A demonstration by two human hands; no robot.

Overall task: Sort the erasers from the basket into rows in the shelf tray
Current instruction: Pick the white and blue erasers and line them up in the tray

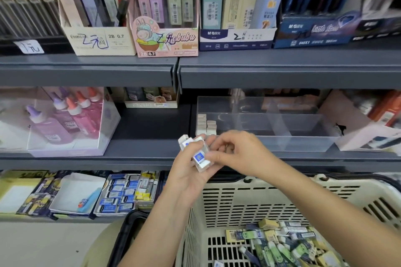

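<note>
My left hand (187, 172) is cupped palm up in front of the middle shelf and holds several small white erasers with blue labels (198, 154). My right hand (240, 154) pinches one of those erasers from above. The clear shelf tray (293, 143) sits just behind both hands, with two short rows of white erasers (206, 125) in its left end. The beige plastic basket (249, 206) is below my arms, with a heap of mixed erasers (286, 245) at its bottom right.
A clear box of glue bottles (63, 121) stands left on the same shelf. A white box (364, 134) adjoins the tray's right end. Boxes of erasers (125, 193) fill the lower shelf at left. Pencil-lead boxes (167, 34) line the upper shelf.
</note>
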